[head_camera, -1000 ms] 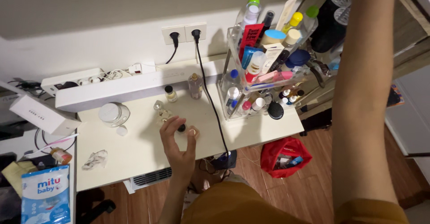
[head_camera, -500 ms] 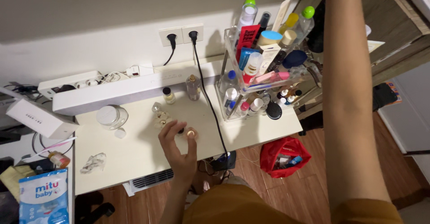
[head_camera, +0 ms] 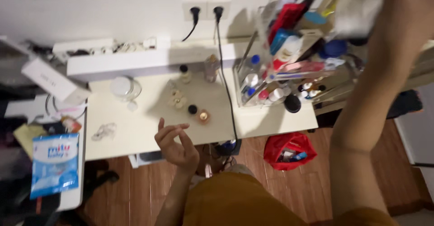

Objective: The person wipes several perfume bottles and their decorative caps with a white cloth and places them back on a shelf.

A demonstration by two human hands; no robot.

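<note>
Left hand (head_camera: pixel 174 145) at lower centre, fingers (head_camera: pixel 185 139) loosely curled and empty, just below a small round amber-topped bottle (head_camera: pixel 203 116) on the white desk (head_camera: pixel 135 131); right hand top right, blurred, grip unclear.

two wall plugs (head_camera: pixel 206 12), one red bag (head_camera: pixel 289 149), perhaps four small bottles (head_camera: pixel 203 116)

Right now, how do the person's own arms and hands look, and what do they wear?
Both arms are bare from hand to upper arm: no sleeves, gloves, watch or rings can be made out. The left hand shows slim fingers. The right hand is blurred at the top edge. The garment below is mustard-orange.
</note>
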